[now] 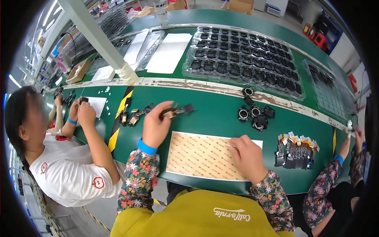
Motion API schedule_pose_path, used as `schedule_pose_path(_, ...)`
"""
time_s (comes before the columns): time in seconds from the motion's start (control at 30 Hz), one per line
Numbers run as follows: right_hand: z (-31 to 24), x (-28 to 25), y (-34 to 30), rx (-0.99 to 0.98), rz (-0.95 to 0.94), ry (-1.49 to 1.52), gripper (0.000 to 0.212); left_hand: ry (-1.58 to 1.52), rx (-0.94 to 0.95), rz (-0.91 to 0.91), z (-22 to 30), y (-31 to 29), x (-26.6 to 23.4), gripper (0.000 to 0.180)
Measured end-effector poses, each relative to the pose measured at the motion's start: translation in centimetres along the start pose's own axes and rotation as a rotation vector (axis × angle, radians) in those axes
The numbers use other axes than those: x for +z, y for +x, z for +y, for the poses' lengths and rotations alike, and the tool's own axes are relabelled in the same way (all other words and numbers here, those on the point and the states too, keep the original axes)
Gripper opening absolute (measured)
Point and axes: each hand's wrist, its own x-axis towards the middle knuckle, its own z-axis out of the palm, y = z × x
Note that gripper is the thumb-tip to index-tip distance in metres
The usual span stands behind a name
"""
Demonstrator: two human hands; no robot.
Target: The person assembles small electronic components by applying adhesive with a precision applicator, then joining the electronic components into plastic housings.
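Observation:
Pinched in my left hand (pixel 156 124) is a small electronic part with a flex cable and a dark flat end (pixel 188 108), held above the green bench. My right hand (pixel 249 157) is closed over the right part of a tan adhesive sheet with printed marks (pixel 199 156). A thin, pale, pointed tool (pixel 231 147) sticks out from its fingertips; most of it is hidden in the hand. Left of my left hand lie a few similar cable parts (pixel 134 118). To the right of my right hand sits a row of several more cable parts (pixel 297 152) with orange and white ends.
Round black housings (pixel 256 111) are grouped beyond the sheet. Past the worn ledge (pixel 221 84) stands a clear tray of black housings (pixel 241 59), with white sheets (pixel 169 53) beside it. A metal post (pixel 92 33) rises at left. Co-workers sit at left (pixel 75 166) and right (pixel 327 185).

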Motion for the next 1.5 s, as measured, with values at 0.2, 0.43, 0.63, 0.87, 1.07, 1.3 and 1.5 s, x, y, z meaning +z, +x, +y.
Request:
schedule_pose_path(0.2, -0.3, -0.2, 0.2, -0.018, -0.044, -0.002, 0.015, 0.668, 0.176, 0.272, -5.3, -2.3, -5.4, 0.021)
schedule_pose_path(0.43, 0.9, 0.8, -0.1, -0.043, -0.064, -0.055, 0.020, 0.885, 0.266, 0.195, -0.5, 1.2, -4.4, 0.025)
schedule_pose_path(0.63, 0.7, 0.0, -0.4, -0.047, -0.016, -0.027, 0.023, 0.323, 0.677, -0.390, 8.2, 3.5, 9.8, 0.027)
schedule_pose_path(0.87, 1.0, 0.0, -0.7, -0.046, -0.056, -0.022, 0.017, 0.397, 0.644, -0.538, 8.1, 4.9, 15.0, 0.033)
schedule_pose_path(1.07, 1.4, -0.4, -0.8, -0.102, 0.066, 0.100, 0.013, 0.392, 0.665, -0.404, 7.1, 5.7, 13.4, 0.028)
schedule_pose_path(1.3, 3.5, -5.2, -1.6, 0.094, 0.270, -0.186, 0.015, -0.539, -0.167, -0.478, 6.8, 2.1, 8.7, 0.025)
schedule_pose_path(1.5, 5.5, -7.4, -5.0, 0.437, 0.366, -0.379, 0.023, -0.876, -0.454, -0.619, 5.6, -0.8, 8.7, 0.032)
